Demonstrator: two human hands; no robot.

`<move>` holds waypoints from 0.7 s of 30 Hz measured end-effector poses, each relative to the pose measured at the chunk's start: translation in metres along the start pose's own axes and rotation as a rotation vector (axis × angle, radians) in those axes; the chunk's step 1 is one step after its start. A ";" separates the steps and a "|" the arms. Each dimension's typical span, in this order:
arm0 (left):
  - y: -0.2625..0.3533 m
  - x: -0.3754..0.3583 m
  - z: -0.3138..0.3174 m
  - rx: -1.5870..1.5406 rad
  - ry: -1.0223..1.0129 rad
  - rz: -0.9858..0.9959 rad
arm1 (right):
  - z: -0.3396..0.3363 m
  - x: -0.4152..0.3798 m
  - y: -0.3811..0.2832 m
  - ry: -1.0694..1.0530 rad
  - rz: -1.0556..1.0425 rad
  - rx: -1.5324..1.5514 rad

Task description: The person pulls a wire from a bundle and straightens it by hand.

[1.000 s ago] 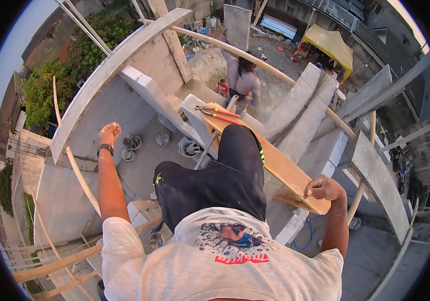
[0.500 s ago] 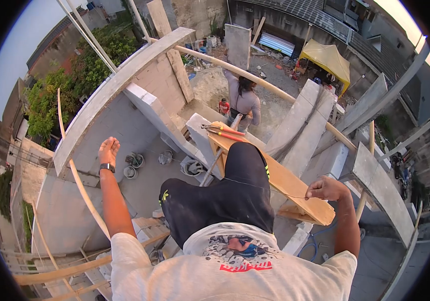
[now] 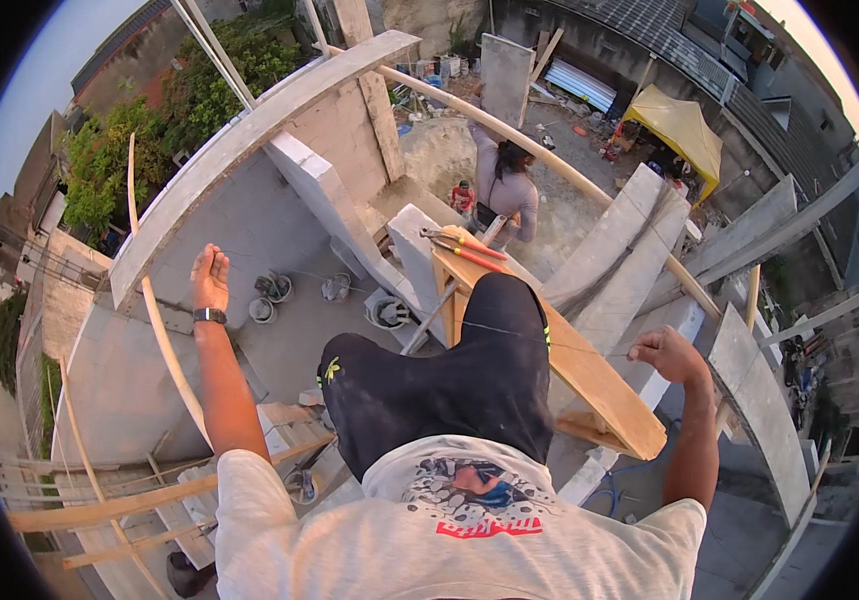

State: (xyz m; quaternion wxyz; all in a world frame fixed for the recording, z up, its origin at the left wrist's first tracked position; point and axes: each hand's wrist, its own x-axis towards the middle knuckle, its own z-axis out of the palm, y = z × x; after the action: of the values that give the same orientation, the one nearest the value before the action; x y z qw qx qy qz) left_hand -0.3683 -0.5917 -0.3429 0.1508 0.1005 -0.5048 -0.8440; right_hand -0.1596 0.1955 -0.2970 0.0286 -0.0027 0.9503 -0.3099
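A thin dark wire (image 3: 564,345) runs across my lap, over the dark trousers (image 3: 419,400). Its right end is pinched in my right hand (image 3: 671,356), fingers curled, beside the wooden bench. Out to the left, my left hand (image 3: 211,278) is raised with its fingers pressed together; the wire looks to reach it as a faint line. Red-handled pincers (image 3: 469,250) lie at the far end of the wooden bench (image 3: 589,375), in front of my knee. Neither hand touches them.
Far below are the floor with several buckets (image 3: 386,311) and a co-worker (image 3: 509,190) near a concrete wall (image 3: 324,205). More wires (image 3: 619,250) lie on a slab to the right. A long wooden pole (image 3: 539,150) crosses ahead. A yellow canopy (image 3: 679,130) stands beyond.
My right hand has moved slightly up and right, and the wire now lies higher across my thigh. My left hand has risen a little. The view has shifted slightly.
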 end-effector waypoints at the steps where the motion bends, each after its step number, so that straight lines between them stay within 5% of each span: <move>1: 0.005 0.009 -0.010 0.020 0.111 0.075 | -0.009 -0.005 -0.029 -0.307 -0.044 0.182; 2: 0.005 0.015 -0.023 0.019 0.129 0.080 | -0.022 -0.007 -0.049 -0.617 -0.090 0.361; 6: 0.005 0.007 -0.037 0.338 0.161 0.006 | -0.058 -0.017 -0.051 -0.554 -0.260 0.841; 8: 0.003 -0.003 -0.020 0.373 0.078 -0.117 | -0.048 -0.009 -0.035 -0.066 -0.021 1.480; 9: 0.004 -0.006 -0.011 0.374 0.070 -0.112 | -0.041 0.001 -0.027 -0.059 -0.026 1.483; 11: 0.007 -0.019 -0.002 0.192 -0.077 -0.189 | -0.024 0.018 -0.010 0.413 0.270 0.224; 13: 0.006 -0.014 -0.003 0.120 -0.072 -0.148 | -0.015 0.015 -0.007 0.382 0.171 0.009; 15: 0.003 -0.012 -0.007 0.055 -0.058 -0.124 | -0.016 0.003 -0.009 -0.324 0.213 -0.007; 16: 0.000 -0.008 -0.009 0.103 0.064 -0.083 | -0.011 -0.003 0.000 -0.465 0.175 0.172; 17: -0.003 -0.004 -0.011 0.149 0.187 -0.040 | -0.019 -0.008 0.003 -0.462 0.179 0.176; 19: -0.013 0.002 -0.025 0.358 0.160 -0.092 | -0.041 -0.016 0.001 -0.710 0.291 0.744; 21: -0.019 0.001 -0.029 0.569 0.129 -0.142 | -0.041 -0.026 0.009 -0.602 0.191 0.979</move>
State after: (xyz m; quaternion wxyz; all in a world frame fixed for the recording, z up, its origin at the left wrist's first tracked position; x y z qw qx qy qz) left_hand -0.3630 -0.6079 -0.3730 0.0889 0.2273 -0.7020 -0.6690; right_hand -0.1359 0.2276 -0.2684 0.3233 0.0084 0.6423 -0.6949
